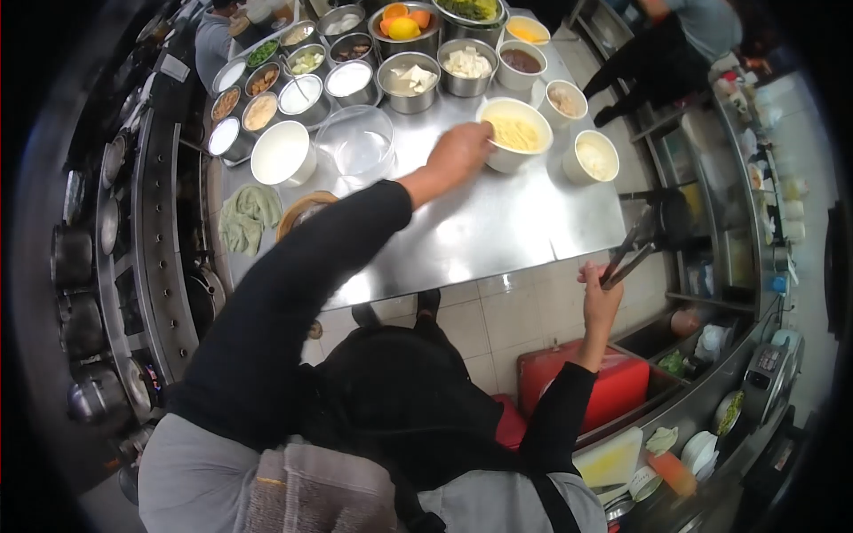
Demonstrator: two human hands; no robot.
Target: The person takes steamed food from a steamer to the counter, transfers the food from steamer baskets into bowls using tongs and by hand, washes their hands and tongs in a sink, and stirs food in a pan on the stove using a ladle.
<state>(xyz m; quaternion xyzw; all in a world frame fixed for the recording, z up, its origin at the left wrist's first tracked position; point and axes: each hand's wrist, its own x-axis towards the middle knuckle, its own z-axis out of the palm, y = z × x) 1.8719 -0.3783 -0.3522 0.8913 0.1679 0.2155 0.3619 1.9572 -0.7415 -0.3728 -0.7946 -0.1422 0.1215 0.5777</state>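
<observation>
On the steel table (pixel 498 226), a white bowl (pixel 514 156) holds yellow noodles (pixel 515 133). My left hand (pixel 460 155) is closed on this bowl's left rim. Dark tongs or chopsticks (pixel 629 263) point up from my right hand (pixel 601 295), whose fingers wrap round them beyond the table's front right edge. Two smaller white tubs with pale food, a near one (pixel 593 158) and a far one (pixel 564 103), stand to the right of the noodle bowl. Left of my left hand are a clear plastic bowl (pixel 355 142) and an empty white bowl (pixel 283 154).
Steel containers of ingredients, one with tofu-like pieces (pixel 412 82), crowd the back. A green cloth (pixel 247 219) lies at the table's left. A red box (pixel 582 386) is below right. One person (pixel 702 35) stands back right, another (pixel 213 40) back left.
</observation>
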